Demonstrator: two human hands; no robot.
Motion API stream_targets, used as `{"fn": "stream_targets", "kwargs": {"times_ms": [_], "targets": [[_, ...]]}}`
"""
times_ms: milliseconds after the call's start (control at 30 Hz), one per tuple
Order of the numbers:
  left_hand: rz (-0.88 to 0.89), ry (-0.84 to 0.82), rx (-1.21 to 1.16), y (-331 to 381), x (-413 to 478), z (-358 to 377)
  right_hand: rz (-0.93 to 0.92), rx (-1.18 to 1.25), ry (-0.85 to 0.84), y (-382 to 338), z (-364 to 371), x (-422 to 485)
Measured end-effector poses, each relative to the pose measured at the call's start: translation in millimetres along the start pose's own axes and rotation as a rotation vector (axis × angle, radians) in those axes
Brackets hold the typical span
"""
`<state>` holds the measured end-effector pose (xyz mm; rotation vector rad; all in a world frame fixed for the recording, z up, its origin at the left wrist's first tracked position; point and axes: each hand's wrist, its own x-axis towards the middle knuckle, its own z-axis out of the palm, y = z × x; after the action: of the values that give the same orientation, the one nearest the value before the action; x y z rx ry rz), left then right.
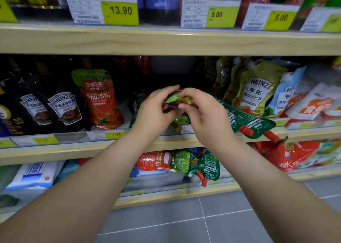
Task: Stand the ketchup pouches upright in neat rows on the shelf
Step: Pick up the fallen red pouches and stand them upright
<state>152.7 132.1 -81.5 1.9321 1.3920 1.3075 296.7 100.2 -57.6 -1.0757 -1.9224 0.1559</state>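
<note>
Both hands meet at the middle shelf. My left hand and my right hand grip the top of one ketchup pouch, red with a green top and a gold cap; most of it is hidden behind my fingers. One red ketchup pouch stands upright to the left. A green-backed pouch with a red spout lies flat to the right, overhanging the shelf edge. More pouches lie tumbled on the shelf below.
Black Heinz pouches stand at the left of the middle shelf. Olive Heinz salad dressing pouches and white-orange bags lean at the right. The upper shelf holds bottles and price tags. Grey floor tiles lie below.
</note>
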Motion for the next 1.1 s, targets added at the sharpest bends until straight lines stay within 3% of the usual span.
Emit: {"fn": "stream_targets", "kwargs": {"times_ms": [200, 400, 600, 867, 1100], "targets": [[0.099, 0.126, -0.028, 2.5, -2.8, -1.9, -0.046, 0.088, 0.034, -0.4, -4.7, 1.6], [0.02, 0.181, -0.21, 6.1, -8.5, -6.9, 0.166, 0.1, -0.023, 22.1, 5.8, -7.1], [0.024, 0.205, -0.329, 1.1, -20.6, -26.7, 0.206, 0.025, -0.007, 31.0, 24.5, -3.3], [0.174, 0.403, -0.251, -11.3, -44.1, -72.4, 0.045, 0.073, 0.005, -12.1, 57.8, 13.2], [0.001, 0.384, -0.084, -43.7, -73.3, -115.7, 0.069, 0.215, -0.119, -60.2, 107.6, 18.4]]}}
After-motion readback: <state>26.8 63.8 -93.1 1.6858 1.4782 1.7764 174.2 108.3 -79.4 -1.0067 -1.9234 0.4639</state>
